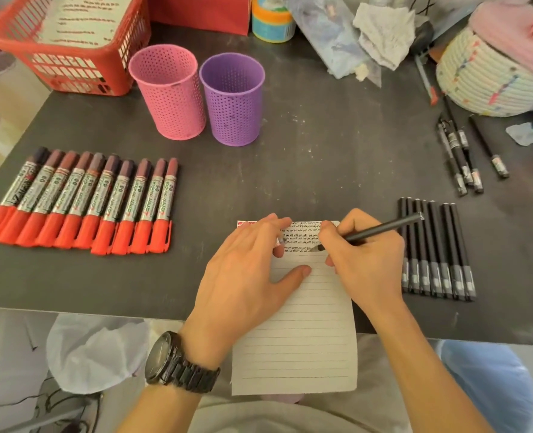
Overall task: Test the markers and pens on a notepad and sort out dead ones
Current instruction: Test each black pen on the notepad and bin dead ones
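Observation:
A lined notepad (296, 339) lies at the table's front edge, its top rows filled with dark scribbles. My left hand (243, 276) presses flat on the pad, and a small grey cap-like piece shows between its fingertips. My right hand (365, 260) grips a black pen (380, 229) with the tip down on the paper. Several red-capped markers (80, 204) lie in a row at the left. Several black pens (437, 251) lie in a row at the right, and a looser bunch of black pens (462, 154) lies farther back.
A pink mesh cup (169, 92) and a purple mesh cup (232, 98) stand upright behind the pad. A red basket (65, 48) with a printed sheet sits at the back left. A woven basket (490, 79), a crumpled cloth (380, 32) and a round tub (271, 21) crowd the back right.

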